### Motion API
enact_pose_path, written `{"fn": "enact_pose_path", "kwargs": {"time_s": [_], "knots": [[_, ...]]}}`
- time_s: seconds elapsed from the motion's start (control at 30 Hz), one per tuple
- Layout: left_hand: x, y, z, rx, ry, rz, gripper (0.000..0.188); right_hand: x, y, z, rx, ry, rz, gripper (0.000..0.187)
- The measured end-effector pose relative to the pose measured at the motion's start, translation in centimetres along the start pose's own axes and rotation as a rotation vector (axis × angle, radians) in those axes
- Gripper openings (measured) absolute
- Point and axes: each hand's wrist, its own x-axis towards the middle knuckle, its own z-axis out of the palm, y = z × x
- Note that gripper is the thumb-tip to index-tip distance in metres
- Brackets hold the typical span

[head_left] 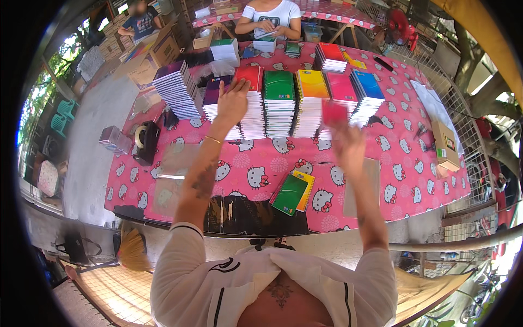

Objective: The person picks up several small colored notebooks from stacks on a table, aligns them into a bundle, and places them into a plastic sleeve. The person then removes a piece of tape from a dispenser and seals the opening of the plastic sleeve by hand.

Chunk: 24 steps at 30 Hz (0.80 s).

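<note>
Stacks of spiral notebooks stand side by side on the table: purple, red, green, yellow, pink and blue. My left hand reaches over the purple and red stacks, its fingers stretched out on the red top cover. In front of the pink stack, my right hand, smeared by motion, grips a small red notebook. Nearer to me, a green notebook lies partly over a yellow notebook.
A tall notebook stack and a black tape dispenser stand left. Clear plastic sheets lie in front. A small cardboard box sits right. Across the table, a person in a white shirt handles notebooks; another person stands far left.
</note>
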Motion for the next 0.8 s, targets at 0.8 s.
{"fn": "enact_pose_path", "kwargs": {"time_s": [0.8], "knots": [[6.0, 15.6, 3.1, -0.267, 0.032, 0.235, 0.048, -6.3, 3.0, -1.2, -0.23, -0.008, 0.202, 0.033]]}}
